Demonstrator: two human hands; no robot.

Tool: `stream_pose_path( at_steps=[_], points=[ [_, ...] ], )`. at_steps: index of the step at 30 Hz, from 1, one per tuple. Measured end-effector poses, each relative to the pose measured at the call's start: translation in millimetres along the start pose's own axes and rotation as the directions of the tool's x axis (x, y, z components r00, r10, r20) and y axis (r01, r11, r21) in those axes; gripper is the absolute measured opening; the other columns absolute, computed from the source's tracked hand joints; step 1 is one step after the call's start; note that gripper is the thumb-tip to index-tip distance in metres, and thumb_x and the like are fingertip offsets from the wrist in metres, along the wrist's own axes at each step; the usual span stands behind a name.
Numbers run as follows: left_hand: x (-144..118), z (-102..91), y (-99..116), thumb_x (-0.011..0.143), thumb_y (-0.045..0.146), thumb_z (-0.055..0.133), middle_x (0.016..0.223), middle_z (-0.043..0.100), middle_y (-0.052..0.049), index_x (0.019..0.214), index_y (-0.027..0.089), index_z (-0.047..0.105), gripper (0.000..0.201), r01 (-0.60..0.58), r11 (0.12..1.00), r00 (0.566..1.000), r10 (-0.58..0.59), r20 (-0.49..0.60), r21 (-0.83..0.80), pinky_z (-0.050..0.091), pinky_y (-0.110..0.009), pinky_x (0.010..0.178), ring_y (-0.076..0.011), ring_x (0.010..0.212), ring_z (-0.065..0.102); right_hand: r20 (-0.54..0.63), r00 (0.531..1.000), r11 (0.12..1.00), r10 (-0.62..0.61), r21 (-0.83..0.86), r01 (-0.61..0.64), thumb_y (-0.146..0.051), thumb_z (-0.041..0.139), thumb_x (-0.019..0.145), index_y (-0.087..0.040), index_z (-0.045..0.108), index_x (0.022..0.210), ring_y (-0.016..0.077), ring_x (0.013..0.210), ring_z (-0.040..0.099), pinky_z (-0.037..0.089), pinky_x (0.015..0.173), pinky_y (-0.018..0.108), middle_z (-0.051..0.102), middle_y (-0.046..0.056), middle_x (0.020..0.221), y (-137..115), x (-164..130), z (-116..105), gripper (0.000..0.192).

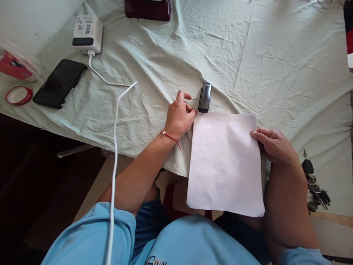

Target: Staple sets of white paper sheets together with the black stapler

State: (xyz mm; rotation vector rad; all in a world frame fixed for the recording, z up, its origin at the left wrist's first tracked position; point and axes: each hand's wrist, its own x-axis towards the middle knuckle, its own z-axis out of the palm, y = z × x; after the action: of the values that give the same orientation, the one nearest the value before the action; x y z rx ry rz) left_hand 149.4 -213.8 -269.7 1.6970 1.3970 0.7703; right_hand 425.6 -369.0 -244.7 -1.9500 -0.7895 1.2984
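While pinching white paper (226,162) at top left with the left hand (179,115), grips its right edge with the right hand (275,145), apparently steadying the part overhanging the tablecloth (154,70), with a stapler (205,96) just beyond and, farther left, a smartphone (60,84).

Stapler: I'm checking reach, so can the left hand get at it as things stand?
Probably yes: the left hand is close beside the stapler, with nothing visible between them, though it may be pinching a corner of the paper.
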Motion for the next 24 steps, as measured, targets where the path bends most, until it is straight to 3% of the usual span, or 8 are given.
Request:
stream_pose_path(
  at_steps=[4, 9, 12, 15, 17, 21, 24],
  points=[
    [3.3, 2.1, -1.7, 0.08, 0.004, 0.071, 0.074, 0.067, 0.005, 0.111, 0.025, 0.057, 0.04, -0.012, 1.0, 1.0, 0.012, -0.006, -0.018, 0.053, -0.032, 0.081, -0.0178, 0.079, 0.069, -0.053, 0.998, 0.993, -0.033, 0.112, 0.039, -0.055, 0.086, 0.077, -0.024, 0.072, 0.089, 0.014, 0.066, 0.062, 0.054, 0.061, 0.027, 0.072, 0.0, 0.08, -0.2, -0.3, 7.2, 0.036],
    [1.5, 1.6, -0.5, 0.082, 0.003, 0.069, 0.078, 0.068, 0.004, 0.117, 0.023, 0.063, 0.041, -0.023, 1.0, 1.0, 0.023, -0.013, 0.005, 0.055, -0.031, 0.085, -0.0163, 0.076, 0.067, -0.169, 0.983, 0.985, -0.067, 0.144, 0.092, -0.047, 0.086, 0.077, -0.022, 0.068, 0.08, 0.0096, 0.059, 0.051, 0.041, 0.052, 0.022, 0.064, -0.002, 0.071, -0.5, 1.4, 9.8, 0.031],
    [-2.4, -1.5, 1.5, 0.088, 0.002, 0.062, 0.09, 0.072, 0.001, 0.121, 0.025, 0.07, 0.041, -0.118, 0.992, 0.992, 0.12, -0.05, 0.04, 0.057, -0.032, 0.088, -0.0153, 0.077, 0.065, -0.179, 0.983, 0.988, -0.043, 0.139, 0.069, -0.045, 0.086, 0.075, -0.022, 0.068, 0.079, 0.0099, 0.056, 0.048, 0.037, 0.049, 0.023, 0.063, -0.002, 0.068, -0.6, 2.3, 9.0, 0.03],
    [-6.1, -4.6, 2.5, 0.091, -0.001, 0.053, 0.105, 0.073, -0.003, 0.115, 0.027, 0.08, 0.046, -0.261, 0.963, 0.961, 0.266, -0.082, 0.067, 0.057, -0.032, 0.096, -0.0175, 0.096, 0.069, -0.191, 0.981, 0.988, -0.026, 0.143, 0.054, -0.044, 0.086, 0.074, -0.021, 0.068, 0.08, 0.0097, 0.054, 0.048, 0.037, 0.048, 0.023, 0.063, -0.002, 0.067, -0.5, 2.8, 8.9, 0.03],
    [-8.1, -5.7, 2.1, 0.092, 0.0, 0.052, 0.109, 0.073, -0.005, 0.112, 0.027, 0.083, 0.046, -0.312, 0.946, 0.946, 0.318, -0.064, 0.092, 0.057, -0.032, 0.098, -0.0193, 0.104, 0.07, -0.19, 0.982, 0.988, -0.017, 0.146, 0.046, -0.043, 0.086, 0.073, -0.021, 0.067, 0.08, 0.0093, 0.054, 0.048, 0.037, 0.048, 0.023, 0.063, -0.002, 0.067, -0.7, 3.0, 9.1, 0.03],
    [-12.2, -6.1, -0.7, 0.092, 0.005, 0.055, 0.107, 0.077, -0.006, 0.115, 0.028, 0.086, 0.046, -0.326, 0.913, 0.944, 0.328, 0.036, 0.246, 0.057, -0.035, 0.09, -0.0233, 0.1, 0.07, -0.177, 0.984, 0.986, -0.014, 0.161, 0.043, -0.043, 0.087, 0.072, -0.02, 0.066, 0.079, 0.0089, 0.053, 0.049, 0.037, 0.047, 0.022, 0.063, -0.002, 0.066, -2.6, 3.1, 10.3, 0.032],
    [-13.8, -5.3, -2.6, 0.09, 0.005, 0.055, 0.103, 0.078, -0.007, 0.122, 0.031, 0.086, 0.051, -0.323, 0.887, 0.946, 0.316, 0.077, 0.33, 0.055, -0.035, 0.084, -0.0245, 0.096, 0.069, -0.141, 0.99, 0.985, -0.011, 0.172, 0.035, -0.048, 0.086, 0.072, -0.02, 0.069, 0.084, 0.012, 0.056, 0.057, 0.046, 0.051, 0.024, 0.067, 0.0, 0.069, -4.0, 3.1, 12.2, 0.034]
  ],
)
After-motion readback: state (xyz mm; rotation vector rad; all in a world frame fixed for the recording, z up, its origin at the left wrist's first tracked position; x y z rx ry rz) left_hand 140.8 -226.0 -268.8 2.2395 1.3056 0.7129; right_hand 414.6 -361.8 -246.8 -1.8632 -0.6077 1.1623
